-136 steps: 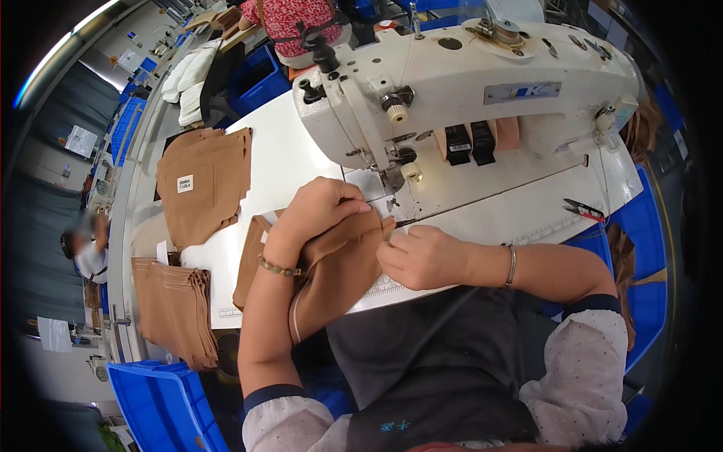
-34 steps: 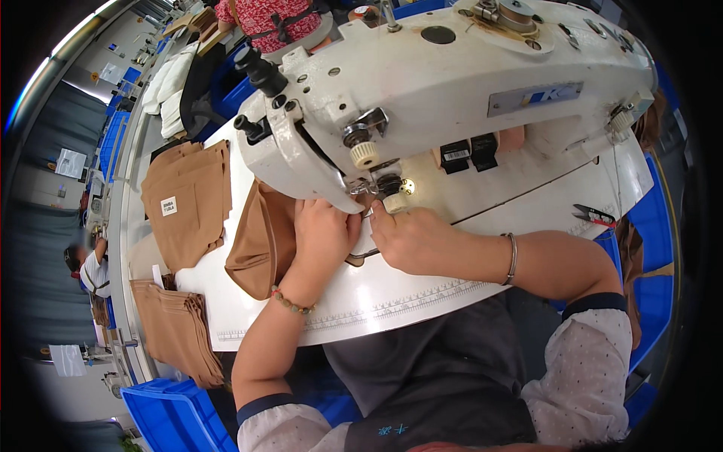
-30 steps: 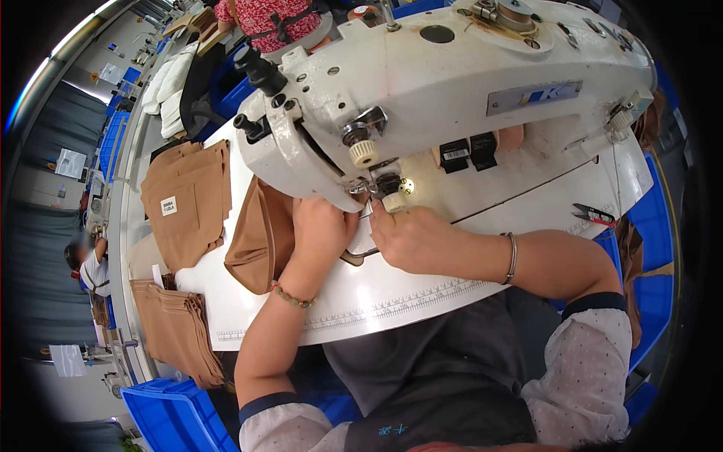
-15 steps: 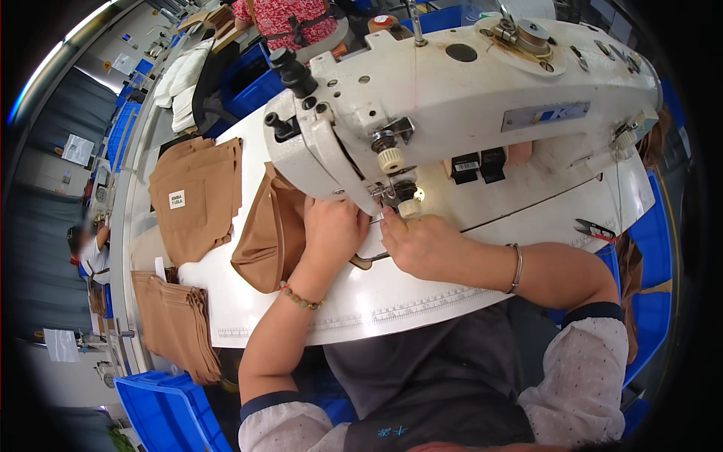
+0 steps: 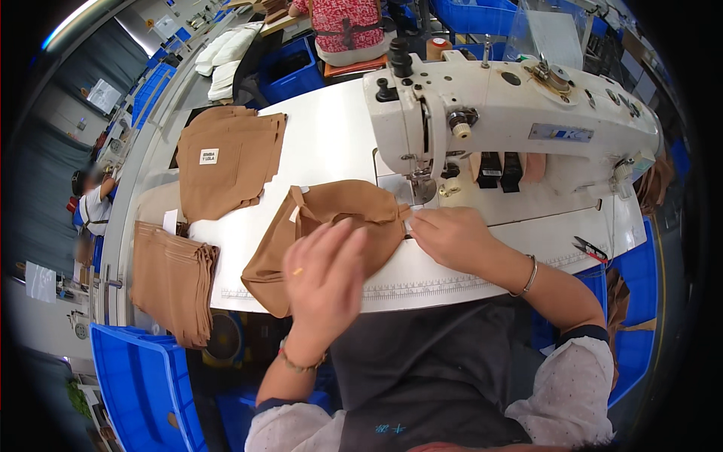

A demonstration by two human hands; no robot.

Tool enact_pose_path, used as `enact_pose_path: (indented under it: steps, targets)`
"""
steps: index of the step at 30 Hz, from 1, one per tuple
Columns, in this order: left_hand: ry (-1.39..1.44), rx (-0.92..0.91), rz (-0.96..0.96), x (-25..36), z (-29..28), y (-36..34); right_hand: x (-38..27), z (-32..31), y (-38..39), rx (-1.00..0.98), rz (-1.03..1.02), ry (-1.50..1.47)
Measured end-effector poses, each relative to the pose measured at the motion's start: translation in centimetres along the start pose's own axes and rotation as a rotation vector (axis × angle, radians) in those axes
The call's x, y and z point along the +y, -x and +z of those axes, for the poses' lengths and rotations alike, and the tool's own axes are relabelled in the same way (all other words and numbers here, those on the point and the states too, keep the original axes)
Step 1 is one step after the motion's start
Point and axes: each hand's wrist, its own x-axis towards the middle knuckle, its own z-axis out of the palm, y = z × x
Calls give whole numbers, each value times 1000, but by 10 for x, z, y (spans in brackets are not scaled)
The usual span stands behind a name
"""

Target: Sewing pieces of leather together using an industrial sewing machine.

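Observation:
A brown cloth bag piece (image 5: 361, 197) lies loosely folded on the white sewing table, left of the needle area of the sewing machine (image 5: 520, 113). With closed fingers my right hand (image 5: 456, 239) pinches the right end of this cloth, just in front of the presser foot (image 5: 423, 190). My left hand (image 5: 324, 275) hovers over the near part of the cloth, blurred by motion. Its fingers look stretched out, and nothing shows in them. A small white tag sticks up from the cloth's far left edge.
Flat brown panels (image 5: 226, 169), the top one with a white label, lie at the left. Below them is a folded brown stack (image 5: 169, 275). Red-handled thread snips (image 5: 591, 248) rest at the right. Blue crates (image 5: 139, 384) stand beside the table; a person in red (image 5: 348, 30) sits beyond.
The cloth has come out from the needle area toward me and spread wider. My left hand has left the machine and moved nearer to me; my right hand has shifted slightly right.

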Motion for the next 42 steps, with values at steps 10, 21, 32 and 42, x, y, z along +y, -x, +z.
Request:
enact_pose_path:
  steps: [10, 21, 32, 42]
  targets:
    - [-297, -184, -840, -103, -37, 151, -44, 55, -81, 44, 255, -251]
    - [1030, 617, -1072, -69, -17, 92, -108, -20, -16, 694, 447, -984]
    - [2090, 365, -976, -31, 9, 68, -89, -26, 51, 1082, 992, -1192]
    - [1605, 83, -1018, 27, 32, 59, -89, -18, 53, 1277, 1119, -1321]
